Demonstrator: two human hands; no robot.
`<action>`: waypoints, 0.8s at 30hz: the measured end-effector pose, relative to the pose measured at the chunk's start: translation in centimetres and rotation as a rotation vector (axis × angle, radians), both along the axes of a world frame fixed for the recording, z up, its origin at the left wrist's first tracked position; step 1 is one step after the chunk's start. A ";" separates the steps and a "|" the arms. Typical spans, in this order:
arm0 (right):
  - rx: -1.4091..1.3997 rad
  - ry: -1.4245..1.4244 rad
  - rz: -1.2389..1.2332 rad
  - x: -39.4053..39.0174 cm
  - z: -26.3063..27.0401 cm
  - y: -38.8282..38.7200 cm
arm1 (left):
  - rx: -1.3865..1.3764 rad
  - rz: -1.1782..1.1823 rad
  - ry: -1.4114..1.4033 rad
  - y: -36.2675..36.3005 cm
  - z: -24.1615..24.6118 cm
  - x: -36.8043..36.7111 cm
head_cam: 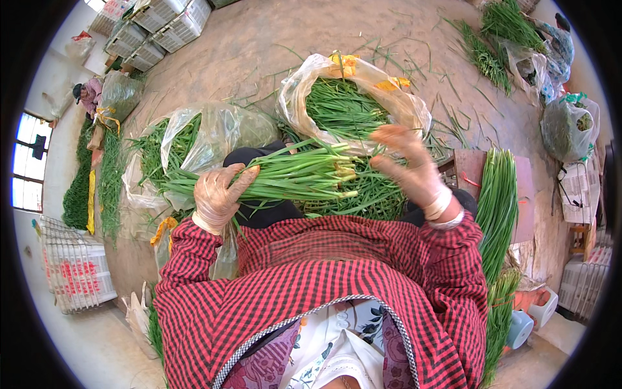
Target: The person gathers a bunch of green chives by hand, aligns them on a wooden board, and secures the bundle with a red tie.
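Note:
My left hand (221,194), in a thin translucent glove, grips a bunch of green garlic chives (301,172) held sideways across my lap, pale cut ends to the right. Just right of those ends, my gloved right hand (410,167) is raised and blurred by motion, fingers apart, nothing seen in it. Loose chives (374,194) lie below, between my knees. Beyond stands an open plastic bag (286,92) with chives inside. A second clear bag (218,126) of chives lies to the left. A long bundle of chives (498,204) rests on a reddish board (525,189) at my right.
White plastic crates (182,26) are stacked at the upper left, more crates (80,272) at the lower left. A person (90,97) sits at the far left, another person (559,53) at the upper right. A filled bag (568,126) and plastic jugs (520,328) are on the right.

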State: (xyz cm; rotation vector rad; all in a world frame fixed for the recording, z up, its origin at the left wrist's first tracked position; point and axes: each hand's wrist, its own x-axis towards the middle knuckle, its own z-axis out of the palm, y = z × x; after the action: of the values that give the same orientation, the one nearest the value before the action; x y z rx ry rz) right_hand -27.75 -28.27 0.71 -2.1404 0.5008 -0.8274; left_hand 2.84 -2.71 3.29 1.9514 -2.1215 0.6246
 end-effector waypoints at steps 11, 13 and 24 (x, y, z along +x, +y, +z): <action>0.578 0.058 0.330 -0.4 -2.0 3.2 | -0.065 -0.224 -0.124 -0.8 0.4 0.2; 0.881 0.142 0.299 -1.3 -1.4 2.0 | -0.088 -0.229 -0.104 -0.8 0.2 0.2; 0.511 0.386 0.370 3.2 -0.5 4.7 | -0.012 -0.253 -0.050 -1.1 0.1 -0.2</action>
State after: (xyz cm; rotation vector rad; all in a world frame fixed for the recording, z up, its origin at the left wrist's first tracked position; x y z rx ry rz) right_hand -24.58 -23.56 0.21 -1.8245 0.4308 -0.0594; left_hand 2.69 -3.85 3.40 1.6391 -2.3371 0.6412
